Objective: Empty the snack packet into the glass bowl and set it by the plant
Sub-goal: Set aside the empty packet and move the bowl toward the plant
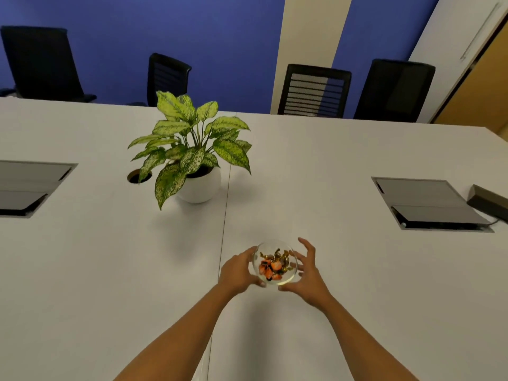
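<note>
**Inspector:** Status of the filling step?

**Assistant:** Judged complete. The small round clear glass bowl (pixel 275 263) holds orange and gold wrapped snacks (pixel 272 265). No packet is visible anywhere in view.

**Inspector:** Hands?

**Assistant:** The left hand (pixel 238 273) is cupped against the bowl's left side, thumb at the near edge. The right hand (pixel 308 273) is cupped on the right side, its fingers spread and partly off the glass. Together they hold the bowl; I cannot tell whether it is resting on the white conference table (pixel 330 166) or lifted.

**Inspector:** Placement?

**Assistant:** Outstanding. The bowl is near the person, well apart from the leafy green variegated plant in a round white pot (pixel 192 149), which stands farther away and to the left.
</note>
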Demonstrator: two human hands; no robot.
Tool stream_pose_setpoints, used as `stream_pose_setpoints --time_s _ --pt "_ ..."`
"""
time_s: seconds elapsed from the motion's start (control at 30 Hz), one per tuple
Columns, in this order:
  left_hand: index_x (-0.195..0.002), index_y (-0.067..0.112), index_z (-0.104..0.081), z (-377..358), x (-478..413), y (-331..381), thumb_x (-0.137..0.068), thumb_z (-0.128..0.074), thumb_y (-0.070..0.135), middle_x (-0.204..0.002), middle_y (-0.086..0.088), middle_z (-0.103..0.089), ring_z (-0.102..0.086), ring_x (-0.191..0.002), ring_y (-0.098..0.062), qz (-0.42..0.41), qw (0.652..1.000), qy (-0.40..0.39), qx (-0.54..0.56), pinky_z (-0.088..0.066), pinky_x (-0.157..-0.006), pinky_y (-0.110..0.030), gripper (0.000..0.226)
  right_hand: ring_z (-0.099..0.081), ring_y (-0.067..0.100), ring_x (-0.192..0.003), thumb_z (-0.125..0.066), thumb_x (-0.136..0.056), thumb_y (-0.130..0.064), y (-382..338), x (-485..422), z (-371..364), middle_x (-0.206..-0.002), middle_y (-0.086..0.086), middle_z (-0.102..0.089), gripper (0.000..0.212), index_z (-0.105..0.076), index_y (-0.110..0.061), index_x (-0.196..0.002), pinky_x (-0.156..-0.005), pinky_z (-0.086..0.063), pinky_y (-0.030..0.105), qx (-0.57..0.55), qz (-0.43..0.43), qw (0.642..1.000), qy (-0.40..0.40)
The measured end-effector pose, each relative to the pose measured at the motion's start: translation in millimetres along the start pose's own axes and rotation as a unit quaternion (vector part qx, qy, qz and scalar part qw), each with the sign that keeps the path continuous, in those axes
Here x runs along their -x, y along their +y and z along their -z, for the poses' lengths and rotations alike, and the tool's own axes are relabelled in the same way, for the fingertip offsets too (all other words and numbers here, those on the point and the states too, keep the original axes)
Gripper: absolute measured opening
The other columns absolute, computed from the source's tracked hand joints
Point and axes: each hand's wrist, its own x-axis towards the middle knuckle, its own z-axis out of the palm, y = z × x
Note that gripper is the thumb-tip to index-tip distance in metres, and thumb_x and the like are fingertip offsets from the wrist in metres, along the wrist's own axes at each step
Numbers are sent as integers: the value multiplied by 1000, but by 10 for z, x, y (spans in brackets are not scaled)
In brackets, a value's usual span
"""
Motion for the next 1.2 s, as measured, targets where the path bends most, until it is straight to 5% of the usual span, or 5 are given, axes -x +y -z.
stream_pose_setpoints --time_s 0.27,0.4,0.53,0.77,1.2 --pt "-136 27 -48 500 -1532 396 -51 -92 28 -129 1 -65 -57 -123 -21 0 1000 15 -5 -44 -92 -33 96 -56 26 -120 -92 -55 3 -259 -1606 492 -147 13 -41 128 -11 -47 -141 -77 -51 16 -16 29 999 1" --pt "-139 31 -43 497 -2160 347 -52 -92 24 -131 3 -63 -56 -122 -21 22 1000 18 10 -43 -89 -28 100 -56 24 -120 -91 -56 3 -168 -2260 539 -149 14 -40 128 -9 -45 -143 -89 -54 27 -3 42 999 -15" --pt "-140 25 -43 430 -2750 199 -55 -91 29 -132 0 -63 -55 -125 -19 15 1000 16 4 -47 -95 -32 98 -60 6 -103 -91 -58 2 93 -2854 561 -144 7 -43 127 -10 -49 -142 -73 -54 10 -12 43 999 -15" --pt "-130 19 -54 285 -3318 -114 -52 -93 22 -120 -3 -70 -61 -110 -15 29 999 36 20 -35 -53 2 87 -59 8 -104 -88 -63 2 445 -3416 437 -149 11 -41 112 -20 -47 -137 -62 -54 11 -35 24 999 10" --pt "-147 14 -30 295 -3421 -313 -66 -87 28 -139 -8 -56 -51 -127 -26 33 999 -7 -34 -33 -70 7 100 -52 18 -121 -90 -63 -9 528 -3532 274 -154 4 -36 117 -14 -46 -143 -74 -53 12 18 22 1000 12"
